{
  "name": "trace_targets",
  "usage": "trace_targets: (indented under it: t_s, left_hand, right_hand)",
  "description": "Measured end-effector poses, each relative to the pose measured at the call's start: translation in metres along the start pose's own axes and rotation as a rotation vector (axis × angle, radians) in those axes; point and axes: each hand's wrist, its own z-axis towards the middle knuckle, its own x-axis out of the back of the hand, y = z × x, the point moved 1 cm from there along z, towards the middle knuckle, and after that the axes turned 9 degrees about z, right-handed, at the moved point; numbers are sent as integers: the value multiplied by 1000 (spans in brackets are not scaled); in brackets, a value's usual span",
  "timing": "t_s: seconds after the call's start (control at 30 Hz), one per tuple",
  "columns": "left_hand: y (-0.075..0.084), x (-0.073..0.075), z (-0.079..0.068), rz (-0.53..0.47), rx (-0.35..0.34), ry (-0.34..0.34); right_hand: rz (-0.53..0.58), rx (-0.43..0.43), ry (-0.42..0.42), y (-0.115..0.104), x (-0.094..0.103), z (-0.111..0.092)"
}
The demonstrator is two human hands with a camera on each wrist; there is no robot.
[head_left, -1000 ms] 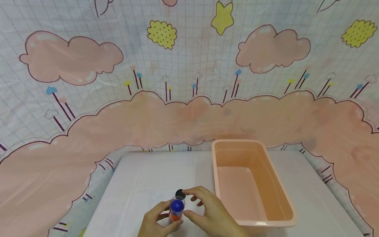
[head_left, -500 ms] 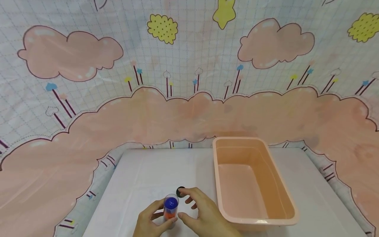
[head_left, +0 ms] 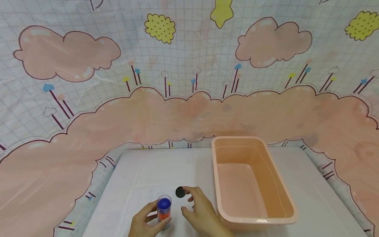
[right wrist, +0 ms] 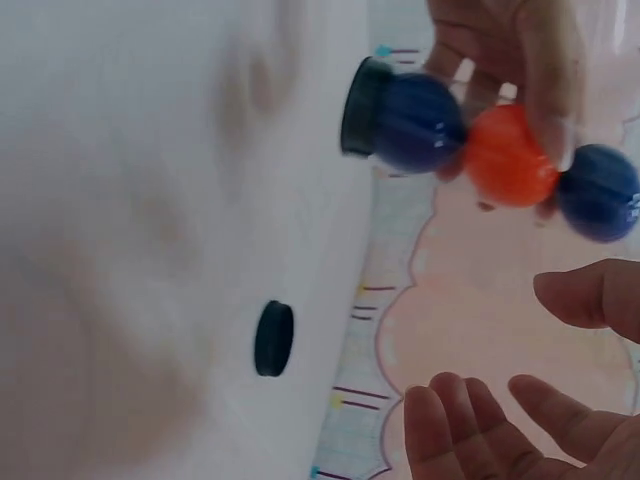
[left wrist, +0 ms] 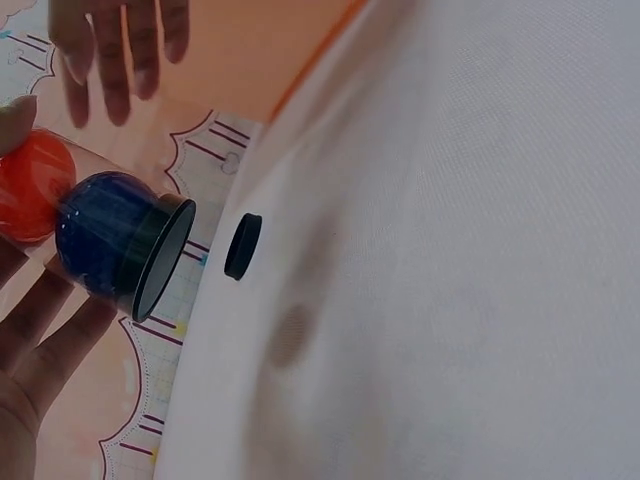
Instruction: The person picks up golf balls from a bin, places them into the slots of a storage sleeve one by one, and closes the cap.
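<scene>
My left hand [head_left: 145, 219] grips a clear tube [head_left: 164, 210] between thumb and fingers. Stacked inside it, the right wrist view shows a blue ball [right wrist: 598, 193], an orange ball [right wrist: 510, 155] and another blue ball [right wrist: 418, 122]. A black cap [left wrist: 165, 255] closes the tube's lower end; its upper end looks uncovered in the head view. On the white tabletop lies a second black cap [head_left: 180, 192], flat. My right hand [head_left: 201, 210] hovers just right of that loose cap, holding nothing, with fingers apart and gently bent. The wrist views show a gap between its fingertips and the cap.
A deep peach-coloured plastic tub [head_left: 217, 184] stands on the white table [head_left: 142, 174], close to the right of my right hand. Behind the table hangs a cloth [head_left: 189, 118] printed with clouds and stars.
My left hand has moved left with the tube, away from the loose cap. The right hand has shifted only slightly and the cap stays on the table. The head view has tilted a little.
</scene>
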Motion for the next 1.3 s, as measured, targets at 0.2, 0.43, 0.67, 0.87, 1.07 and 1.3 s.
trace_targets:
  t_s: [0.2, 0.43, 0.67, 0.87, 1.07, 1.3]
  left_hand:
    - [-1, -2, 0, -34, -19, 17]
    - [-5, -7, 1, -62, -34, 9]
    - [-3, -7, 0, -56, -16, -3]
    - [-4, -7, -1, -28, -5, -9]
    - [-3, -9, -3, -42, -7, 11]
    - [-1, -8, -2, -34, 17, -31]
  right_hand:
    - [-30, -38, 70, 19, -13, 10]
    - [-37, -101, 106, 36, -29, 21]
    - [-66, -142, 101, 50, -40, 32]
    - [-61, -171, 70, 60, -47, 38]
    - [-86, -195, 66, 67, -55, 44]
    - [-116, -236, 94, 73, -60, 51]
